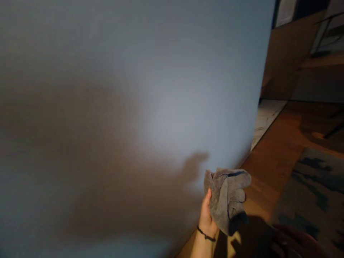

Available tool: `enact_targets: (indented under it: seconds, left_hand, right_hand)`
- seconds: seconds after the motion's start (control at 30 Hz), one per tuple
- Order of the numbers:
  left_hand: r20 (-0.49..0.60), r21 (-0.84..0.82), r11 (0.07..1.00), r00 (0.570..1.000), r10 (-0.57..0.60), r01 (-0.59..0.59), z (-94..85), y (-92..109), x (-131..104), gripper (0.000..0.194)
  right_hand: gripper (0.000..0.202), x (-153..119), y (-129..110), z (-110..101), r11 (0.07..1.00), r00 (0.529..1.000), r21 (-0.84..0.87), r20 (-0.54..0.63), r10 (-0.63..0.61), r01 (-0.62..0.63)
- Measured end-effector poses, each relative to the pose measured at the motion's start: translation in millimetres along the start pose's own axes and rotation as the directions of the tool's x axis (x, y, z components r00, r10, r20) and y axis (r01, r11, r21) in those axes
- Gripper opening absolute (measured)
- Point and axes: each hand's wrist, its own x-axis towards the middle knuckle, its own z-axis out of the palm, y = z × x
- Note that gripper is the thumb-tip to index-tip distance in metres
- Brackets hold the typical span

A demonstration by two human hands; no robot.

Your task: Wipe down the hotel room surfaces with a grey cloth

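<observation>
A crumpled grey cloth (225,197) is held up at the lower right, close to a pale wall. My left hand (207,216), with a dark band on its wrist, grips it from the left side, thumb pressed on the fabric. In deep shadow at the bottom right corner lies my right hand (292,242); its fingers are too dark and blurred to make out. It is apart from the cloth.
The pale wall (174,107) fills the left and middle and carries soft shadows. Its edge runs down the right side. Beyond are a wooden floor (279,150), a patterned rug (314,186) and dark furniture legs.
</observation>
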Motion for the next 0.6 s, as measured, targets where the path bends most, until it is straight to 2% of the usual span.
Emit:
enact_targets:
  seconds: [0.1,0.17,0.23,0.3,0.4,0.43,0.5,0.6]
  left_hand:
    - [0.073,-0.039,0.994,0.992,-0.100,0.103,68.0,-28,81,0.047]
    - [0.086,-0.014,0.987,0.984,-0.158,0.160,108.5,-46,121,0.045]
    - [0.089,0.061,0.980,0.977,-0.193,0.188,143.3,-60,150,0.044]
    - [0.109,0.153,0.969,0.971,-0.214,0.196,172.8,-70,175,0.042]
    - [0.183,0.263,0.936,0.941,-0.284,0.232,210.3,-82,216,0.041]
    - [0.208,0.283,0.927,0.928,-0.310,0.246,221.5,-86,233,0.041]
    - [0.251,0.307,0.917,0.908,-0.336,0.255,241.9,-91,273,0.040]
    - [0.279,0.344,0.907,0.896,-0.345,0.242,268.1,-91,344,0.041]
  right_hand:
    - [0.064,35,15,-95,0.998,0.997,0.020,-0.025,0.066,-0.066]
    - [0.073,54,17,-153,0.994,0.985,0.073,-0.143,0.094,-0.084]
    - [0.082,69,14,-199,0.991,0.951,0.123,-0.295,0.095,-0.061]
    - [0.090,84,6,-231,0.996,0.928,0.092,-0.371,0.025,0.010]
    - [0.098,111,-12,-259,0.993,0.884,-0.050,-0.452,-0.117,0.106]
    - [0.095,123,-17,-267,0.991,0.882,-0.078,-0.453,-0.129,0.104]
    - [0.076,153,-22,-283,0.995,0.905,-0.080,-0.415,-0.091,0.064]
    - [0.052,209,-17,-322,0.998,0.934,-0.056,-0.357,-0.028,0.009]
